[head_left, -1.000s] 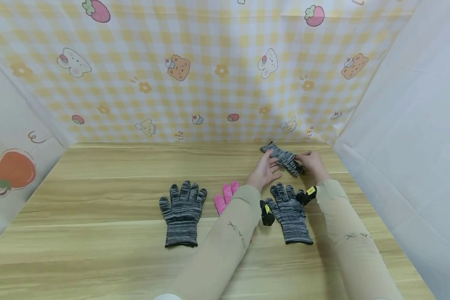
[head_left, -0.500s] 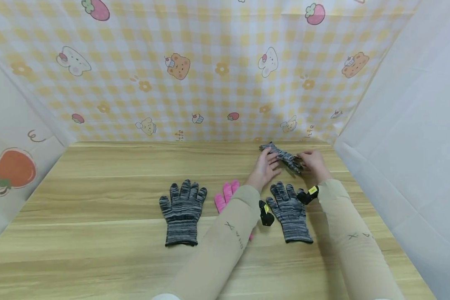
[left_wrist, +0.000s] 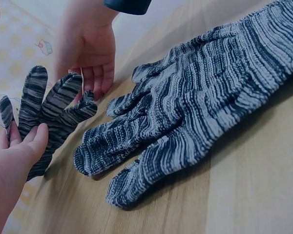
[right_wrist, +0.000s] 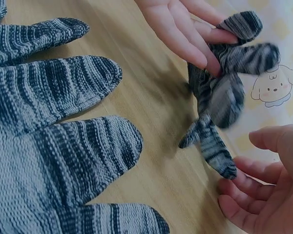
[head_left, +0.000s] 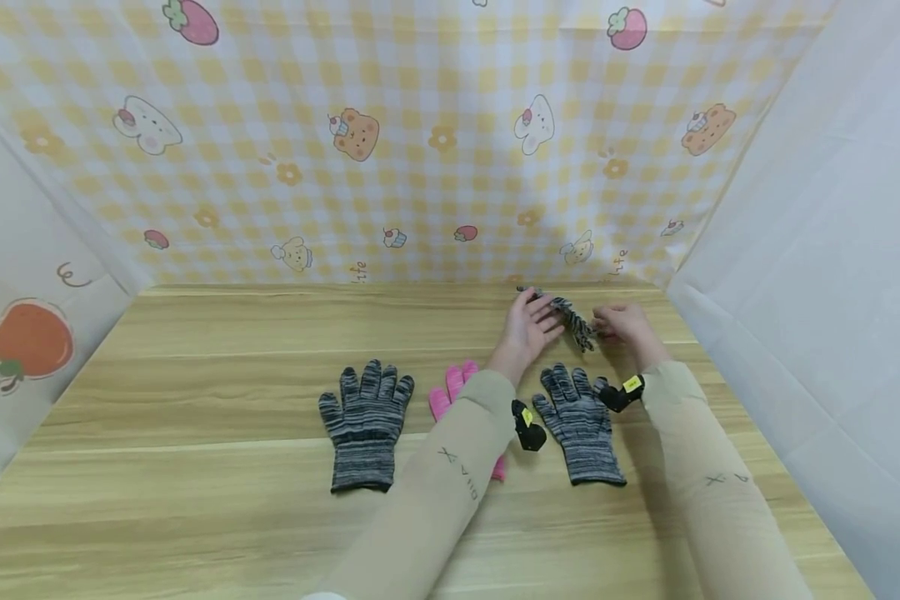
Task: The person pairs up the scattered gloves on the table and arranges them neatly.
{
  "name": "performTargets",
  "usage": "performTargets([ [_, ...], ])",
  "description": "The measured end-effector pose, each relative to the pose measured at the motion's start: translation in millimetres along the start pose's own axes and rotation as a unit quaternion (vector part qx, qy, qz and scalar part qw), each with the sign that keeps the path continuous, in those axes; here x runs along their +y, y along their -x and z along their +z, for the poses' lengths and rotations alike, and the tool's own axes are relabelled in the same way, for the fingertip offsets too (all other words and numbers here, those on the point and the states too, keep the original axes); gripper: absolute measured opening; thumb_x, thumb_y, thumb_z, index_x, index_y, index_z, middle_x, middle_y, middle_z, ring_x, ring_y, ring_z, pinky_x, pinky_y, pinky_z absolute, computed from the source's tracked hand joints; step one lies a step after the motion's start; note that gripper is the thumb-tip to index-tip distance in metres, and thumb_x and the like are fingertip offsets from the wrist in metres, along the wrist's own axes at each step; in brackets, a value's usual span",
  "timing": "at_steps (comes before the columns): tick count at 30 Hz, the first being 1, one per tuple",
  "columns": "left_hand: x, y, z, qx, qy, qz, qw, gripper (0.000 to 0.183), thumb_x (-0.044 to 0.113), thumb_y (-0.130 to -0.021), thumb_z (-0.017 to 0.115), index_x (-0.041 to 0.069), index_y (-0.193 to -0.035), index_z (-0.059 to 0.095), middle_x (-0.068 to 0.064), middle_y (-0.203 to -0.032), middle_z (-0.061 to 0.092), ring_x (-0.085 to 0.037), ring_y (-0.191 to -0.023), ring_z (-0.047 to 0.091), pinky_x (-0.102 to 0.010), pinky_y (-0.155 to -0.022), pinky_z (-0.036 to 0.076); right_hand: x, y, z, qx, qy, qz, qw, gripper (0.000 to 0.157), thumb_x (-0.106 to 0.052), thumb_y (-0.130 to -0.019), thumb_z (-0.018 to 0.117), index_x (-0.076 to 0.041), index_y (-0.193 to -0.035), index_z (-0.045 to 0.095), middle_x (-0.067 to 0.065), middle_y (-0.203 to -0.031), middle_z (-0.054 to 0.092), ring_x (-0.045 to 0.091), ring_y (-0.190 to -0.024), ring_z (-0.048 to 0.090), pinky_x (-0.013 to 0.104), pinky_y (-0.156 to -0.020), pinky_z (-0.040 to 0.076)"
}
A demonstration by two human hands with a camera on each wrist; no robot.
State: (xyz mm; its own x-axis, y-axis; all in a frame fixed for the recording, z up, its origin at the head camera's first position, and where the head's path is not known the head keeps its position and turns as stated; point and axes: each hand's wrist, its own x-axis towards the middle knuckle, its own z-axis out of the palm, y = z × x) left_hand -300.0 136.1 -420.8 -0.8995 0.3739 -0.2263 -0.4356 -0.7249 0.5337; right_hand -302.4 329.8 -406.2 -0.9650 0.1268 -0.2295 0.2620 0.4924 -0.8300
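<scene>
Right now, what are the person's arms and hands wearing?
Both arms wear long beige fabric sleeves, the left sleeve and right sleeve each marked with small dark X-like lettering. A small black wrist device with a yellow label sits at each cuff. The left hand and right hand are bare.

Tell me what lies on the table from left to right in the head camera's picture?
Flat grey striped glove → pink glove, partly under a sleeve → second flat grey striped glove; further back, the crumpled grey glove between both hands.

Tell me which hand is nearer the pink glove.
Left. The left hand is just beyond the pink glove; the right hand lies farther right, past a grey striped glove.
</scene>
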Motion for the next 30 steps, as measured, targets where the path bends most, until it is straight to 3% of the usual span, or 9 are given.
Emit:
performTargets([
  [2, 0.5, 0.8, -0.9, 0.001, 0.004, 0.002, 1.0000, 0.062, 0.039, -0.098, 0.046, -0.006, -0.139, 0.042, -0.026, -0.150, 0.026, -0.043, -0.135, 0.029, -0.052, -0.109, 0.027, 0, 2, 0.2, -0.013, -0.007, 0.000, 1.000, 0.048, -0.022, -0.100, 0.050, 0.015, -0.130, 0.047, 0.014, -0.097, 0.070, 0.005, -0.068, 0.062, 0.034, -0.079, 0.055],
  [5, 2.1, 2.9, -1.2, -0.004, 0.010, 0.002, 0.9999, 0.060, 0.039, -0.098, 0.045, -0.006, -0.138, 0.044, -0.026, -0.148, 0.029, -0.043, -0.133, 0.033, -0.052, -0.108, 0.029, 0, 3, 0.4, -0.033, -0.017, 0.003, 0.999, 0.051, -0.024, -0.101, 0.046, 0.015, -0.134, 0.043, 0.029, -0.125, 0.055, 0.004, -0.067, 0.061, 0.036, -0.083, 0.054],
  [7, 3.6, 4.6, -0.8, -0.012, 0.011, 0.003, 0.9999, 0.059, 0.038, -0.099, 0.042, -0.006, -0.138, 0.044, -0.025, -0.146, 0.033, -0.042, -0.130, 0.037, -0.052, -0.107, 0.031, 0, 4, 0.6, -0.044, -0.024, 0.007, 0.999, 0.053, -0.026, -0.102, 0.045, 0.014, -0.136, 0.040, 0.032, -0.132, 0.047, 0.003, -0.066, 0.059, 0.033, -0.082, 0.054],
  [9, 5.2, 6.5, 0.1, -0.023, 0.011, 0.002, 0.9997, 0.059, 0.038, -0.100, 0.040, -0.006, -0.139, 0.042, -0.023, -0.142, 0.037, -0.041, -0.129, 0.040, -0.052, -0.106, 0.031, 0, 4, 0.0, -0.055, -0.034, 0.009, 0.998, 0.055, -0.027, -0.102, 0.045, 0.013, -0.138, 0.039, 0.029, -0.127, 0.050, 0.003, -0.068, 0.058, 0.030, -0.079, 0.054],
  [12, 7.2, 9.0, 1.6, -0.038, 0.016, -0.003, 0.9991, 0.061, 0.038, -0.099, 0.040, -0.006, -0.141, 0.039, -0.021, -0.136, 0.041, -0.041, -0.128, 0.041, -0.053, -0.106, 0.031, 1, 4, -1.9, -0.077, -0.068, 0.014, 0.995, 0.054, -0.028, -0.102, 0.046, 0.013, -0.137, 0.041, 0.011, -0.105, 0.062, 0.005, -0.067, 0.058, 0.026, -0.071, 0.054],
  [16, 8.8, 11.6, 2.4, -0.047, 0.028, -0.010, 0.9985, 0.064, 0.039, -0.097, 0.045, -0.006, -0.141, 0.039, -0.021, -0.134, 0.042, -0.042, -0.128, 0.041, -0.055, -0.106, 0.031, 0, 7, -5.4, -0.124, -0.150, 0.029, 0.980, 0.033, -0.025, -0.103, 0.044, 0.001, -0.114, 0.062, -0.002, -0.078, 0.066, 0.007, -0.063, 0.058, 0.025, -0.065, 0.053],
  [21, 10.5, 15.4, 1.5, -0.062, 0.040, -0.016, 0.9972, 0.063, 0.039, -0.097, 0.044, -0.007, -0.140, 0.039, -0.021, -0.133, 0.043, -0.042, -0.128, 0.040, -0.056, -0.106, 0.030, -4, 13, -7.9, -0.179, -0.233, 0.060, 0.954, 0.035, -0.021, -0.104, 0.042, -0.016, -0.083, 0.069, 0.002, -0.080, 0.070, 0.009, -0.066, 0.062, 0.025, -0.063, 0.052],
  [26, 11.6, 21.0, 1.5, -0.081, 0.037, -0.020, 0.9958, 0.062, 0.039, -0.098, 0.042, -0.007, -0.141, 0.038, -0.016, -0.121, 0.049, -0.040, -0.127, 0.042, -0.056, -0.105, 0.031, -6, 20, -8.1, -0.183, -0.277, 0.077, 0.940, 0.032, -0.019, -0.102, 0.046, -0.014, -0.082, 0.070, 0.003, -0.080, 0.068, 0.011, -0.069, 0.064, 0.024, -0.064, 0.053],
  [30, 12.3, 25.8, 2.3, -0.091, 0.032, -0.023, 0.9951, 0.063, 0.040, -0.098, 0.041, -0.006, -0.141, 0.038, -0.013, -0.113, 0.051, -0.038, -0.126, 0.044, -0.055, -0.104, 0.033, -7, 29, -8.1, -0.187, -0.327, 0.092, 0.922, 0.029, -0.014, -0.102, 0.044, -0.010, -0.085, 0.067, 0.006, -0.080, 0.066, 0.014, -0.070, 0.065, 0.024, -0.067, 0.055],
])
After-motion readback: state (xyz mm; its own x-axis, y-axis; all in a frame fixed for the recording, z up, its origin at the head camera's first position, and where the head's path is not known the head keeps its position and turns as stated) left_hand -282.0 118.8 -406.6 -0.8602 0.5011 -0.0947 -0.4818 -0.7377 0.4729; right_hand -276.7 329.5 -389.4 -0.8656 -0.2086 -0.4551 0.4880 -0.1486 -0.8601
